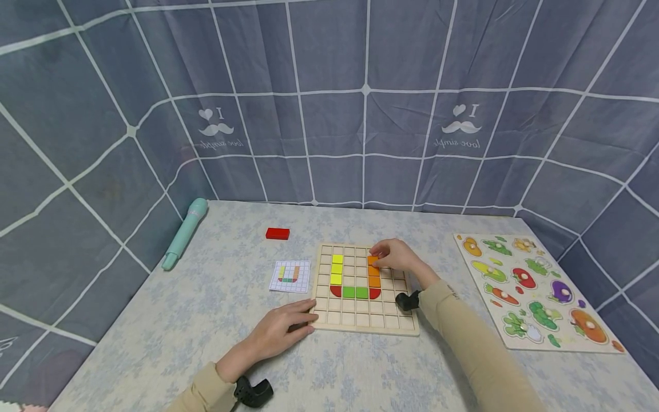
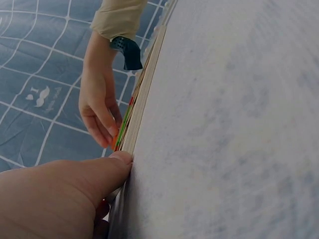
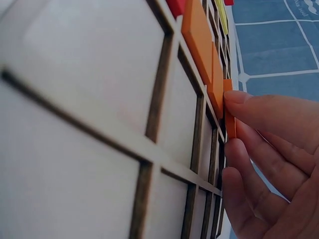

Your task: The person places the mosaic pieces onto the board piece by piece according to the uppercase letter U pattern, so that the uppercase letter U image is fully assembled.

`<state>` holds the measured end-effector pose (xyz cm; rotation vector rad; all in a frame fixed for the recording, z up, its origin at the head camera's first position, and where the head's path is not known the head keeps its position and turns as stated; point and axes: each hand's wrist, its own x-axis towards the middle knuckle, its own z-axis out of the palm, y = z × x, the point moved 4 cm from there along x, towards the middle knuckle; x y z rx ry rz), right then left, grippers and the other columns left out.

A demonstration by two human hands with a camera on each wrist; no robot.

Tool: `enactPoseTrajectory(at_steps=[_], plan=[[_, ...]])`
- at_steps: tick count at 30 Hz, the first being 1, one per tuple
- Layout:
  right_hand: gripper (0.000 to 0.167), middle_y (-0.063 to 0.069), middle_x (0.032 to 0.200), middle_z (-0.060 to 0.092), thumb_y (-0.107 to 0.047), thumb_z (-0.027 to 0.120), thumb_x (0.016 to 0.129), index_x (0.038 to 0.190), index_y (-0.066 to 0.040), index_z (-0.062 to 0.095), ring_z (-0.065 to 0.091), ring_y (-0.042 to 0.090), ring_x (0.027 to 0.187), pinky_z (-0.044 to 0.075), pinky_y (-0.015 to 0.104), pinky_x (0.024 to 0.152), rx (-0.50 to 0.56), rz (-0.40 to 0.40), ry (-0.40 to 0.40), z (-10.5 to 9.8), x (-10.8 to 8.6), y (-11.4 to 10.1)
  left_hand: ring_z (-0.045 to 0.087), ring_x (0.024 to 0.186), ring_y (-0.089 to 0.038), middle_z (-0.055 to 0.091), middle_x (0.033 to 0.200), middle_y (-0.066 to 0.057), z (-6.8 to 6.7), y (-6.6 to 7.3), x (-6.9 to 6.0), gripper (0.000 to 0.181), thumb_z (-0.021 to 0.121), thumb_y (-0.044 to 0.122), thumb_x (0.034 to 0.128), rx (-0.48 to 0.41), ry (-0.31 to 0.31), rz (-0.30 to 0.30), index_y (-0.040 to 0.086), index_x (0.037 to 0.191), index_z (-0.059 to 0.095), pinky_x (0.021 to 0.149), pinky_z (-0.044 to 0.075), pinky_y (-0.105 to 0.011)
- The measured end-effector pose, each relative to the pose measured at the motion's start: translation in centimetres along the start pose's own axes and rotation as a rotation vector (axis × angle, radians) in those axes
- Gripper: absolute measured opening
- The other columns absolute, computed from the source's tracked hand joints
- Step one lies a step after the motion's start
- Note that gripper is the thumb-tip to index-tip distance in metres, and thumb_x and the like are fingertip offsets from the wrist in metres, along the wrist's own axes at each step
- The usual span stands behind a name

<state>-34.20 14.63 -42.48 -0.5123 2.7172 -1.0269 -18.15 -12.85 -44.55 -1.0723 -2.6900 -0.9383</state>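
Observation:
A wooden grid board (image 1: 329, 320) lies flat on the table with coloured tiles in a U shape. Yellow tiles (image 1: 336, 269) form its left column, and two green tiles (image 1: 355, 292) with red corner pieces (image 1: 375, 293) the bottom. My right hand (image 1: 396, 255) pinches an orange tile (image 3: 229, 109) between thumb and fingers, at the far end of the column of orange tiles (image 1: 374, 281). My left hand (image 1: 278, 329) touches the board's near left edge with relaxed fingers; its thumb (image 2: 117, 167) lies against that edge in the left wrist view.
Left of the board lies a pattern card (image 1: 290, 286) with a printed U, and a red block (image 1: 277, 233) sits behind it. A teal microphone-shaped object (image 1: 185, 234) lies at the far left. On the right is a vegetable puzzle board (image 1: 515, 257). A blue checked curtain (image 1: 329, 126) surrounds the table.

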Motion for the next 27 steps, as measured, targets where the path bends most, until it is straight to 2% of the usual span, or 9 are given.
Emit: enactPoseTrajectory(at_steps=[7, 11, 21, 27], plan=[[0.033, 0.011, 0.108, 0.065, -0.013, 0.073, 0.083, 0.113, -0.002, 0.065, 0.059, 0.026, 0.095, 0.052, 0.040, 0.083, 0.030, -0.016, -0.008, -0.1, -0.3, 0.0, 0.047, 0.126, -0.024, 0.052, 0.135, -0.009, 0.1, -0.1, 0.0, 0.032, 0.061, 0.026, 0.0932, -0.006, -0.008, -0.014, 0.008, 0.118, 0.067, 0.099, 0.045, -0.040], [0.035, 0.014, 0.111, 0.064, -0.011, 0.072, 0.084, 0.116, 0.000, 0.063, 0.060, 0.029, 0.098, 0.052, 0.041, 0.084, 0.049, -0.029, -0.013, -0.5, -1.2, 0.1, 0.047, 0.126, -0.024, 0.052, 0.135, -0.010, 0.1, -0.1, 0.0, 0.032, 0.060, 0.026, 0.0935, -0.004, -0.013, -0.012, 0.007, 0.118, 0.067, 0.099, 0.045, -0.040], [0.030, 0.015, 0.108, 0.063, -0.011, 0.069, 0.086, 0.113, 0.001, 0.063, 0.061, 0.030, 0.096, 0.053, 0.042, 0.082, 0.042, -0.113, 0.038, -1.5, -4.9, 1.4, 0.047, 0.126, -0.024, 0.052, 0.135, -0.010, -0.1, -0.1, 0.1, 0.032, 0.059, 0.027, 0.0939, -0.004, -0.019, -0.009, 0.007, 0.118, 0.067, 0.099, 0.045, -0.041], [0.029, 0.014, 0.109, 0.063, -0.009, 0.067, 0.087, 0.114, 0.001, 0.063, 0.061, 0.028, 0.095, 0.054, 0.038, 0.082, 0.000, -0.155, 0.047, -2.2, -7.5, 1.9, 0.047, 0.126, -0.024, 0.052, 0.135, -0.011, -0.4, 0.0, 0.3, 0.033, 0.060, 0.027, 0.0937, 0.023, -0.045, -0.011, 0.007, 0.118, 0.067, 0.099, 0.045, -0.041]])
